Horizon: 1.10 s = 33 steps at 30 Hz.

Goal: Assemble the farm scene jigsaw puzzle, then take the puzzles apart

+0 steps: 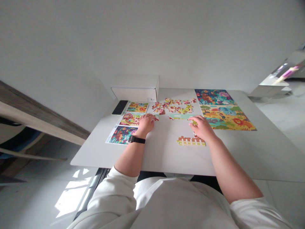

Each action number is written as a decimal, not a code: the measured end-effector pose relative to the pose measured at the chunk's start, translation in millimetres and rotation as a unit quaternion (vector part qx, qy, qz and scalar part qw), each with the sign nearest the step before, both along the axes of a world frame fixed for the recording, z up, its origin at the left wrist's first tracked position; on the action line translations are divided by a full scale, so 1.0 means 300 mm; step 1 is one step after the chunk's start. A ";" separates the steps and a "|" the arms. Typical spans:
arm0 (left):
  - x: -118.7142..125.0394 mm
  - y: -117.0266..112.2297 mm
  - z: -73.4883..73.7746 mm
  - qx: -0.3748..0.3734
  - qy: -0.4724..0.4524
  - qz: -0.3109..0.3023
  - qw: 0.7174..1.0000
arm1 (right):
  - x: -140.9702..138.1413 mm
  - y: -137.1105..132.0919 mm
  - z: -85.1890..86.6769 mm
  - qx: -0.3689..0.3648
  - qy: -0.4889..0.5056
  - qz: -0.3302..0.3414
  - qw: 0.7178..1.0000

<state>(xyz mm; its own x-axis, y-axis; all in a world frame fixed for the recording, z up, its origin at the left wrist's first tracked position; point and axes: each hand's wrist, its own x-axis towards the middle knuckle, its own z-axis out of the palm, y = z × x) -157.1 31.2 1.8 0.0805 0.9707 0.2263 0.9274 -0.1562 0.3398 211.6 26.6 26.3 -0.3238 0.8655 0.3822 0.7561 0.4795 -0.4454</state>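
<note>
My left hand (147, 124), with a black watch (137, 139) on its wrist, is closed at the fingertips on a puzzle piece (156, 118) with red on it. Its palm hovers at the edge of the picture sheet. Over on the right, my right hand (202, 127) has thumb and fingers bent around a greenish puzzle piece (194, 122), partly covered by them. A joined light-blue strip (182, 117) runs leftward from those fingertips. Below the hand lies a joined fence section (191, 141) with white pickets.
Loose puzzle pieces (176, 106) lie heaped toward the back. A white box (135, 88) stands behind a phone (120, 107) and a sheet with three pictures (122, 135). Two colourful pictures (226, 116) lie at the right. The table's front edge (178, 171) is close to my body.
</note>
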 end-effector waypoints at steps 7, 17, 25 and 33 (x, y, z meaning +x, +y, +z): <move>-0.033 0.007 0.012 0.031 -0.040 0.019 0.999 | 0.024 0.137 -0.046 -0.008 -0.086 -0.018 0.996; -0.103 0.000 0.030 0.041 -0.055 0.202 0.977 | 0.036 0.175 -0.161 -0.005 -0.126 -0.028 0.992; -0.060 0.008 0.000 0.029 -0.039 0.135 0.990 | 0.046 0.168 -0.156 -0.034 -0.129 -0.031 0.991; 0.026 -0.019 0.019 0.063 -0.080 -0.062 0.993 | 0.102 0.162 -0.164 -0.047 -0.109 -0.011 0.993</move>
